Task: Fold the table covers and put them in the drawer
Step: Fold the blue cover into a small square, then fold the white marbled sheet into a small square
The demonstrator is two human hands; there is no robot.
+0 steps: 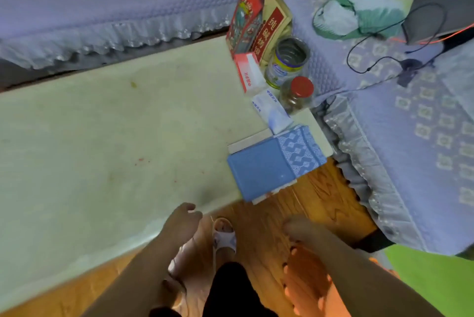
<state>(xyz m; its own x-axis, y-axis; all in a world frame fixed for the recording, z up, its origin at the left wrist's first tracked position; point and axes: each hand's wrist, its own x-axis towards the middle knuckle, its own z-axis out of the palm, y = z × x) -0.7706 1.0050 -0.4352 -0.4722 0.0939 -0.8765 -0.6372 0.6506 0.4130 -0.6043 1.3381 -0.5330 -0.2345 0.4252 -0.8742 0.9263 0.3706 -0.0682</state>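
A folded blue table cover (264, 168), part plain and part patterned, lies on the near right corner of the pale table (115, 137) and overhangs its front edge. My left hand (183, 222) hovers at the table's front edge, left of the cover, fingers loosely curled and holding nothing. My right hand (300, 229) hangs over the wooden floor below the cover, blurred, with nothing in it. No drawer is in view.
At the table's right end stand a red and gold box (259, 22), a white-red carton (247, 73), a tin can (287, 63), a red-lidded jar (297, 95) and a tissue pack (272, 111). Purple-covered sofas (410, 124) flank the table. My slippered foot (224, 236) is below.
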